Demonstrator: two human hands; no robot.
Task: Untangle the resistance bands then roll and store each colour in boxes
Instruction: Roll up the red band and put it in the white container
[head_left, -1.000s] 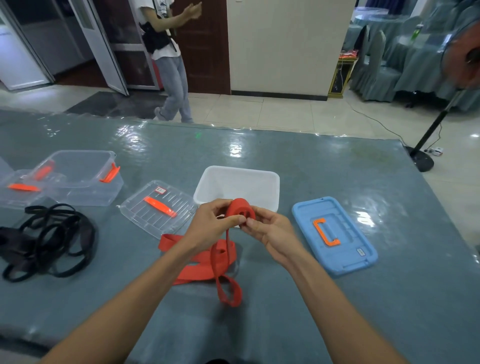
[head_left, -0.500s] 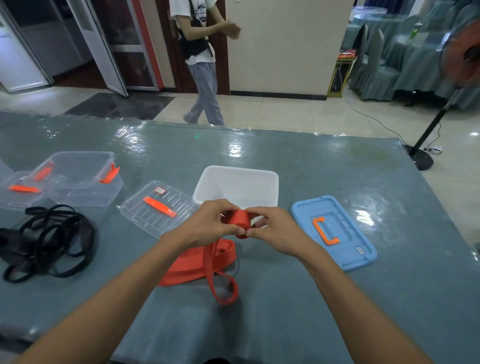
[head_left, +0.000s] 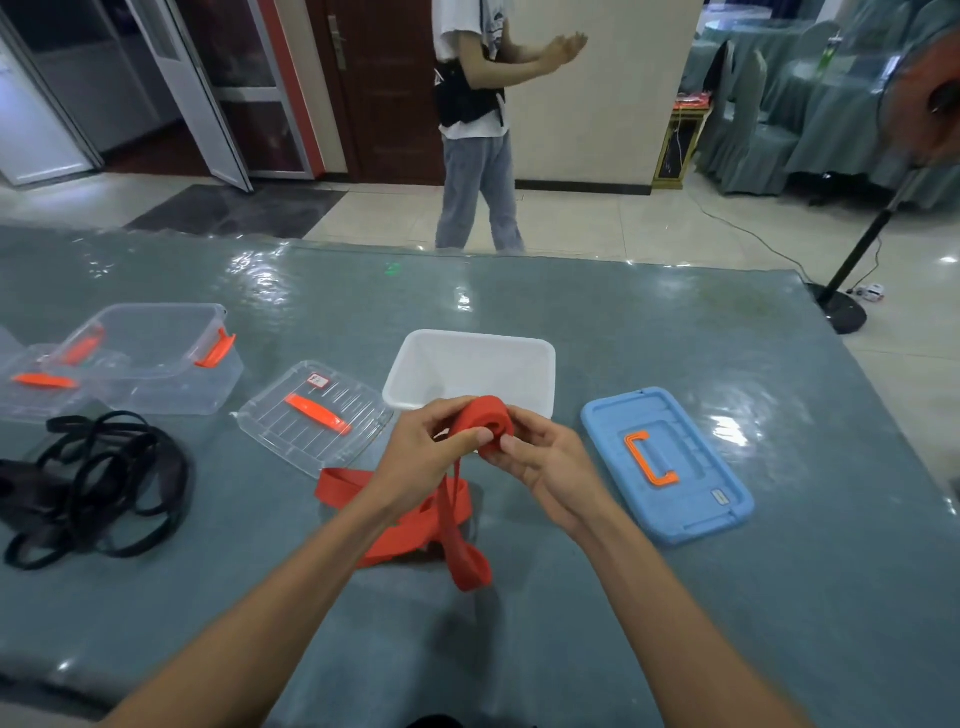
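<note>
A red resistance band (head_left: 480, 422) is partly wound into a tight roll that both hands hold above the table. My left hand (head_left: 423, 457) pinches the roll from the left and my right hand (head_left: 550, 462) grips it from the right. The unrolled rest of the band hangs down and lies folded on the table under my left wrist. An open white box (head_left: 470, 371) stands just behind the roll. Its blue lid (head_left: 667, 465) with an orange handle lies to the right. A tangle of black bands (head_left: 98, 480) lies at the left.
A clear lid (head_left: 311, 415) with an orange handle lies left of the white box. A clear box (head_left: 156, 356) with orange clips and another clear lid (head_left: 36, 382) stand at the far left. A person stands beyond the table's far edge. A fan stand (head_left: 852, 260) is on the floor at right.
The roll has turned in my hands and taken up more band. The hanging loop sits a little differently on the table. The person behind the table has walked to the right.
</note>
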